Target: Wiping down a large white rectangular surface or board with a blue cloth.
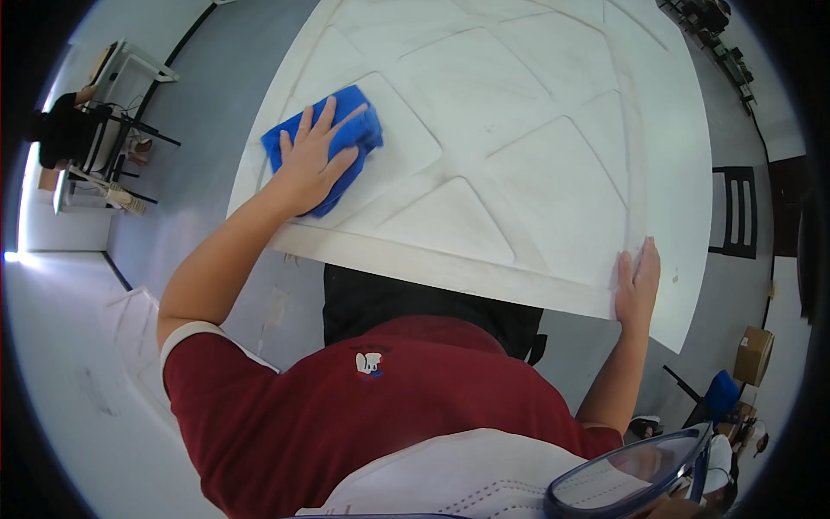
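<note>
My left hand lies with spread fingers over a bunched blue cloth, holding it down against a large white panel. The cloth covers part of the panel's left side, near the front. Grooved diamond and triangle outlines mark the panel's face, with faint greyish smudges along them. At the panel's front right corner rests my right hand, its fingers stretched out along the side edge and nothing seen in them. Beneath the panel is a white table, whose surface shows on the right.
A dark slatted chair stands right of the table. Cardboard boxes and a blue-backed chair are at the lower right. Far left, a person in black sits at a desk. Glasses intrude at the bottom right.
</note>
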`<action>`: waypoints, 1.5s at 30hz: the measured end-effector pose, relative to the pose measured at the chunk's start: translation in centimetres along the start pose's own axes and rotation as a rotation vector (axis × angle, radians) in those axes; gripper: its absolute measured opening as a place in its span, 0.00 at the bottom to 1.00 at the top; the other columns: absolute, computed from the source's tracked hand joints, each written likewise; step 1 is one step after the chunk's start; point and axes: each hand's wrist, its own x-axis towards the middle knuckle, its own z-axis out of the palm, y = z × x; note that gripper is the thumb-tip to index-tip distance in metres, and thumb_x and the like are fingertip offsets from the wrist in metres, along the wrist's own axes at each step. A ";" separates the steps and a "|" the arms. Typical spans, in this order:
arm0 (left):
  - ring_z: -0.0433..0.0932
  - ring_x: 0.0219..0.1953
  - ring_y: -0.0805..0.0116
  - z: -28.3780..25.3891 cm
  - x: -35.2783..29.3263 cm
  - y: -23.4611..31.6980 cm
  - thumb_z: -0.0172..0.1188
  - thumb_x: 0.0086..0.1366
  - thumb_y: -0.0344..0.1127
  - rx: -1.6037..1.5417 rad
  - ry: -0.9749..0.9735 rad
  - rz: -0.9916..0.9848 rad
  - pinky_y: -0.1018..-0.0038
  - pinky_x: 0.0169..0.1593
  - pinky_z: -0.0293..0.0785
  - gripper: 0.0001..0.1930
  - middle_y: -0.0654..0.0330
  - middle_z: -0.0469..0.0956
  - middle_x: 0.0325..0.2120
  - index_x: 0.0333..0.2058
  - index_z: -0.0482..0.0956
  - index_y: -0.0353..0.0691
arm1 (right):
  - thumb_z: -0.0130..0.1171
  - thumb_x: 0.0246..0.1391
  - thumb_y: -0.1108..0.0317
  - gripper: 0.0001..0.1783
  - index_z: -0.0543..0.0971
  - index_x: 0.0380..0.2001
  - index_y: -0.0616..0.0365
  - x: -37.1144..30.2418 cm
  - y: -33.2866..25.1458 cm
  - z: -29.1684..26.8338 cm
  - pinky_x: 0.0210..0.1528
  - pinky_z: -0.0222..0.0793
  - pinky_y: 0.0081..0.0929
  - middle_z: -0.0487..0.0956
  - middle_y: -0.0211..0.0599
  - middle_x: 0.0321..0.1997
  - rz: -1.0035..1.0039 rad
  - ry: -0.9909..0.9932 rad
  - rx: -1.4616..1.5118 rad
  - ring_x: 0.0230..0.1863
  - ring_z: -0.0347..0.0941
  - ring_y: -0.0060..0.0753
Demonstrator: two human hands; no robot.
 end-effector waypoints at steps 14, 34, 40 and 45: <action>0.36 0.64 0.45 2.3 6.5 8.7 0.47 0.60 0.49 0.191 -0.016 0.422 0.40 0.59 0.34 0.28 0.56 0.41 0.64 0.60 0.54 0.64 | 0.44 0.56 0.56 0.31 0.58 0.56 0.69 0.1 -0.4 -0.1 0.63 0.44 0.37 0.57 0.53 0.61 0.012 -0.016 -0.034 0.63 0.49 0.52; 0.40 0.65 0.52 2.0 14.7 8.4 0.44 0.63 0.47 0.151 0.044 0.258 0.46 0.61 0.37 0.28 0.60 0.44 0.63 0.61 0.51 0.53 | 0.47 0.55 0.58 0.30 0.60 0.54 0.71 0.1 -0.1 0.2 0.63 0.45 0.39 0.58 0.54 0.61 -0.029 0.030 -0.053 0.63 0.50 0.54; 0.42 0.64 0.54 2.4 21.2 6.9 0.36 0.64 0.55 -0.193 0.201 0.171 0.49 0.61 0.35 0.31 0.49 0.54 0.59 0.59 0.53 0.41 | 0.47 0.54 0.58 0.31 0.60 0.54 0.71 0.2 -0.3 0.1 0.63 0.45 0.39 0.58 0.54 0.60 -0.017 0.037 -0.072 0.62 0.50 0.54; 0.41 0.65 0.55 3.4 23.4 8.7 0.36 0.63 0.57 -0.106 0.201 0.173 0.46 0.61 0.33 0.32 0.57 0.47 0.62 0.61 0.51 0.44 | 0.48 0.53 0.59 0.31 0.60 0.54 0.71 0.1 -0.2 0.1 0.62 0.45 0.40 0.58 0.55 0.60 -0.019 0.031 -0.068 0.62 0.50 0.54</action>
